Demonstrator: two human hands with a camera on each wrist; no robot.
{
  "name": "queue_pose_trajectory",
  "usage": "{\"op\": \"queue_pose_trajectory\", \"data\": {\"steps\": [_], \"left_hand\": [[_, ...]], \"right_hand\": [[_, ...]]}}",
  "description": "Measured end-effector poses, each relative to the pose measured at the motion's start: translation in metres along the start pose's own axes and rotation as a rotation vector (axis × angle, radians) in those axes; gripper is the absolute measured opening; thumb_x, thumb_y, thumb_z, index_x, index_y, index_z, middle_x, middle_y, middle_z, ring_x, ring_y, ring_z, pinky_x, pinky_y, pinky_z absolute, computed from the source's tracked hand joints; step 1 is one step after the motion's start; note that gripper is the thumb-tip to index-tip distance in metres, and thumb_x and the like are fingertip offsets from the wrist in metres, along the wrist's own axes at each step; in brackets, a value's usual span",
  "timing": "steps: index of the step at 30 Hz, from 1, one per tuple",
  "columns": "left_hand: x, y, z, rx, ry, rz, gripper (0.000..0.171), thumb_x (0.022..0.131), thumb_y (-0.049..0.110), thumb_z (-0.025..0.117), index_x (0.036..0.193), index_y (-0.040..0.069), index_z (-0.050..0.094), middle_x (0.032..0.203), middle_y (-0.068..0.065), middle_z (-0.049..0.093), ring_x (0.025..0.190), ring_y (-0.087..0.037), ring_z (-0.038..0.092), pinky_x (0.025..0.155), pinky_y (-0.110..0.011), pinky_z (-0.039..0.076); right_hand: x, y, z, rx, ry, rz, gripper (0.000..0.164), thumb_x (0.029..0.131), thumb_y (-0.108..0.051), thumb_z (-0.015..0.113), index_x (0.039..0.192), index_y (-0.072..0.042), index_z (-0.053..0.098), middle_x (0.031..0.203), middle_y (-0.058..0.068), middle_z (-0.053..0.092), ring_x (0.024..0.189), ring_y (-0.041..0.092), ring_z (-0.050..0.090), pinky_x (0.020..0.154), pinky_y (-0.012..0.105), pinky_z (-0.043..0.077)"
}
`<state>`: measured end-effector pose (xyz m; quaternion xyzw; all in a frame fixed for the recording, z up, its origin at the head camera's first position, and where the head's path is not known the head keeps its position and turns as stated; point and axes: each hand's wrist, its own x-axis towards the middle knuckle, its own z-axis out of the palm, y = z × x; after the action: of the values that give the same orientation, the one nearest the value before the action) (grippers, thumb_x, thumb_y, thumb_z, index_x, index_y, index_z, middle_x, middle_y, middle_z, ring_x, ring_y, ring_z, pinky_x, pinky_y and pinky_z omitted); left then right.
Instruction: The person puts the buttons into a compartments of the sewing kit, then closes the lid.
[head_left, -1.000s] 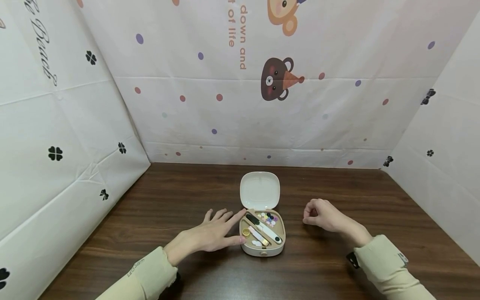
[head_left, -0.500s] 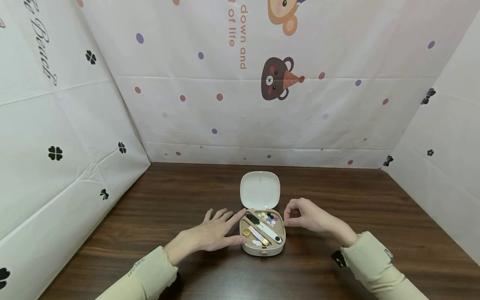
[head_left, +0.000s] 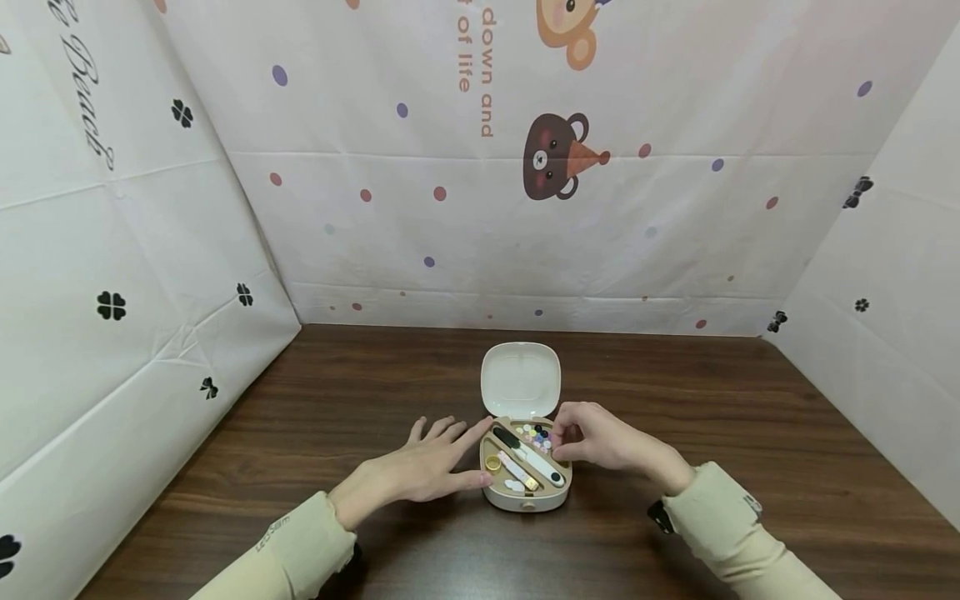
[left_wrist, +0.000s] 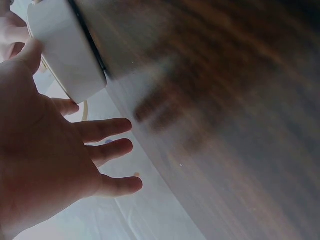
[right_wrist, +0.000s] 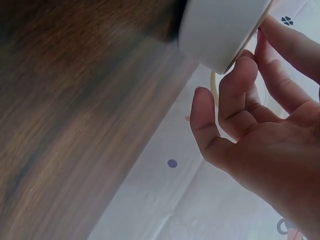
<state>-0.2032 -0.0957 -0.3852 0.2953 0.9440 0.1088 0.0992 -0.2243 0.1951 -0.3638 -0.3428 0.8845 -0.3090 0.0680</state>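
A small white case stands on the table with its lid raised. Inside lie small coloured round pieces, a slim white tool with a dark end, a short pale strip with a gold end and a gold ring-shaped piece. My left hand is spread, index finger and thumb resting on the case's left rim. My right hand reaches over the right rim, thumb and index finger bent close together at the round pieces; I cannot tell whether it pinches one.
The dark wooden table extends around the case. A white patterned sheet rises behind it, and similar white sheets stand at the left and right sides.
My right hand has moved left from the bare table to over the compartment of round pieces. My left hand and the case stay where they were.
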Motion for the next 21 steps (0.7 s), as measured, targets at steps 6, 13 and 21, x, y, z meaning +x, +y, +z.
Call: {"op": "queue_pose_trajectory", "data": {"steps": [6,13,21], "left_hand": [[-0.0001,-0.0002,0.0011,0.006,0.013,0.0,0.083,0.089,0.074,0.036,0.156,0.032,0.012,0.152,-0.014,0.039,0.146,-0.036,0.025,0.111,-0.069,0.015],[-0.0001,-0.0001,0.0014,0.005,0.021,0.005,0.082,0.089,0.074,0.036,0.156,0.032,0.012,0.152,-0.014,0.038,0.145,-0.036,0.025,0.111,-0.069,0.015],[0.0009,-0.0012,-0.0038,-0.002,0.031,0.009,0.082,0.089,0.073,0.038,0.155,0.031,0.015,0.154,-0.015,0.036,0.146,-0.036,0.024,0.112,-0.068,0.012]], "right_hand": [[0.0015,-0.0006,0.0044,-0.047,0.023,-0.016,0.013,0.08,-0.006,0.074,0.074,-0.014,0.067,0.079,0.0,0.053,0.071,0.006,0.048,0.062,0.018,0.041],[0.0016,0.0006,0.0089,-0.097,0.093,-0.032,0.013,0.081,-0.01,0.075,0.073,-0.017,0.068,0.077,-0.002,0.054,0.067,0.005,0.047,0.06,0.017,0.041],[0.0018,0.0023,0.0041,-0.057,0.273,0.004,0.008,0.084,-0.012,0.073,0.08,-0.015,0.067,0.075,-0.007,0.057,0.062,0.001,0.046,0.056,0.019,0.042]]}}
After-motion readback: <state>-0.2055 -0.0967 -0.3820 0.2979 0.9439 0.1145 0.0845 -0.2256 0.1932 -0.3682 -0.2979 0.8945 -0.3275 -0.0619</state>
